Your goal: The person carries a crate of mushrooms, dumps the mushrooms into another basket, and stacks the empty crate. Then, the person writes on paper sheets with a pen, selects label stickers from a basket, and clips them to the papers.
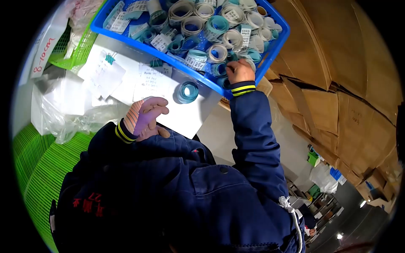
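Observation:
My right hand (pixel 241 71) is bare and reaches into the near right corner of a blue plastic basket (pixel 158 54). Its fingers curl down among label rolls, closed on something I cannot make out. Rolled labels, white and teal, fill the basket, among them a teal roll (pixel 217 25) and a white roll (pixel 232 39), many with printed text. My left hand (pixel 147 118), in a striped glove with purple on it, hovers near the table's front edge. Its fingers are loosely bent, the thumb apart, holding nothing. Beyond it a single teal roll (pixel 187 92) rests on the white table (pixel 168 114).
Papers with a binder clip (pixel 110 58) lie on the table's left. Clear plastic bags (pixel 63 109), a green basket (pixel 80 52) and stacked green ribbed trays (pixel 46 168) stand to the left. Large cardboard boxes (pixel 358 109) rise on the right.

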Available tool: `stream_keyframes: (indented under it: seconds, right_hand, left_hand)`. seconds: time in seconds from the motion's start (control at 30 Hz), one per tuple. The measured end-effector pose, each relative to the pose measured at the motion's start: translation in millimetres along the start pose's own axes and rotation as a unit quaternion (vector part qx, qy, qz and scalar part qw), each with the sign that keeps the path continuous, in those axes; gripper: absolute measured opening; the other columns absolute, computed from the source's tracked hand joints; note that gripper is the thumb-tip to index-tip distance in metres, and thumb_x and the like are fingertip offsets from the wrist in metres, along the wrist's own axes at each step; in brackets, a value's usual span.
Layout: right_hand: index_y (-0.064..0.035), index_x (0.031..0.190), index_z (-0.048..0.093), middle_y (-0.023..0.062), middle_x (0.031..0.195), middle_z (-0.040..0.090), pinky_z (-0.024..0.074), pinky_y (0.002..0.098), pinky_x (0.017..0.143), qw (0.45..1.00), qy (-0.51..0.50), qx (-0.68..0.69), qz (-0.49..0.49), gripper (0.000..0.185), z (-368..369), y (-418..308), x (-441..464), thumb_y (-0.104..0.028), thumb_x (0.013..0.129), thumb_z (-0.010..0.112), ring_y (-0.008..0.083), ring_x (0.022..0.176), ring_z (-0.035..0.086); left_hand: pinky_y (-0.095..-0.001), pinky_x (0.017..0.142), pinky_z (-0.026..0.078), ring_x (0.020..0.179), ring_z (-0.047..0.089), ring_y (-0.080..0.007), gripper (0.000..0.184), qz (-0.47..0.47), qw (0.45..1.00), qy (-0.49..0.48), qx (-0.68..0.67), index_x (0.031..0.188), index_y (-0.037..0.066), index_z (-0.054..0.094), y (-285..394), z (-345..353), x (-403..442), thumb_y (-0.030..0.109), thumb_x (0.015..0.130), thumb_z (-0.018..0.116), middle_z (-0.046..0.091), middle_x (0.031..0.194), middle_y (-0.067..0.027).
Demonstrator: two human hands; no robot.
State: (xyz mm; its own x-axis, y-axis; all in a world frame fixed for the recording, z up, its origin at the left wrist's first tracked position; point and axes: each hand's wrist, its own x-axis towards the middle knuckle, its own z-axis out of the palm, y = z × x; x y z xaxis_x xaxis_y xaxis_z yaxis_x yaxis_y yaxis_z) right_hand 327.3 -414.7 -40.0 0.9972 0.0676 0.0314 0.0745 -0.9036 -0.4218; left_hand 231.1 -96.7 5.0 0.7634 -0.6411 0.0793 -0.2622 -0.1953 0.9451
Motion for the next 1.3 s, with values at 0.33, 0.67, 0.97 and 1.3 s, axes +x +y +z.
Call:
stream_keyframes:
  seconds: [0.33,0.67,0.97,1.3]
  right_hand:
    - [-0.0102,0.075,0.066,0.0129,0.077,0.057,0.0466,0.0385,0.066,0.992,-0.117,-0.048,0.012,0.015,22.2,-20.7,-5.0,-0.024,0.069,0.063,0.0301,0.073,0.058]
    - [-0.0085,0.078,0.067,0.0107,0.076,0.059,0.0460,0.0347,0.065,0.984,-0.151,0.070,0.069,0.017,12.6,-0.5,-5.6,-0.022,0.067,0.068,0.0271,0.070,0.059]
    - [-0.0113,0.080,0.067,0.0086,0.076,0.059,0.0462,0.0356,0.063,0.989,-0.137,0.019,0.052,0.016,1.4,-13.1,-3.4,-0.023,0.070,0.066,0.0283,0.071,0.058]
    - [-0.0127,0.080,0.067,0.0118,0.083,0.058,0.0461,0.0398,0.070,0.983,-0.116,-0.135,0.046,0.016,24.9,11.8,29.2,-0.024,0.069,0.063,0.0312,0.080,0.057]
  left_hand:
    - [-0.0324,0.071,0.047,0.087,0.052,-0.0251,0.064,-0.161,0.973,0.019,-0.167,0.100,0.001,0.049,-18.8,-3.0,-22.2,0.003,0.043,0.077,0.048,0.100,-0.0145]
    - [-0.0321,0.070,0.046,0.084,0.053,-0.0288,0.063,-0.168,0.966,0.046,-0.192,0.096,0.001,0.051,-14.9,-7.5,-27.8,0.008,0.040,0.078,0.048,0.100,-0.0157]
    - [-0.0309,0.073,0.047,0.085,0.052,-0.0257,0.054,-0.370,0.832,0.072,-0.408,0.095,0.001,0.051,-1.4,-15.6,-14.8,0.004,0.047,0.074,0.048,0.102,-0.0154]
    - [-0.0302,0.073,0.047,0.088,0.051,-0.0237,0.053,-0.368,0.822,0.080,-0.427,0.096,0.001,0.051,-8.5,-9.0,-17.1,-0.001,0.048,0.072,0.047,0.104,-0.0150]
